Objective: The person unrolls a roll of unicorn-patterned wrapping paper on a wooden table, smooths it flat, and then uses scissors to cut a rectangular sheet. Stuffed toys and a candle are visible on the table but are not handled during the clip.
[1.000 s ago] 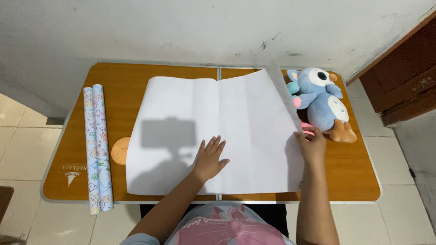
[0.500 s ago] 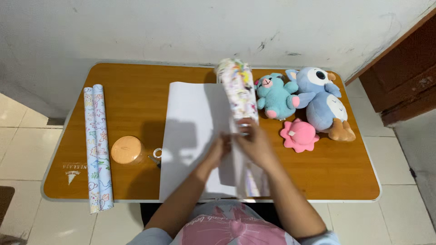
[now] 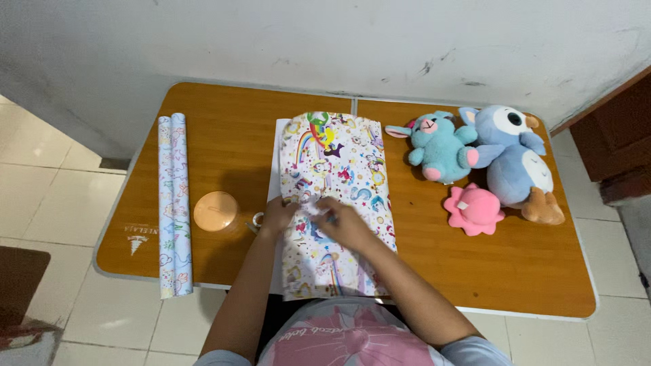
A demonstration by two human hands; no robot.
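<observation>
sheet [image 3: 274,163] mostly hidden, fingertips [image 3: 324,215] blurred

A wooden tabletop [image 3: 217,129] with a pale rim stands against a scuffed white wall [image 3: 325,41]. Pale floor tiles [image 3: 47,183] surround it; 1 dark brown piece, possibly a cabinet [image 3: 614,146], stands right.

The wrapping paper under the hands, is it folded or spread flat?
Folded. The wrapping paper lies as a narrow strip, printed side up, a white edge showing along its left; both the left hand and right hand press on it.
</observation>
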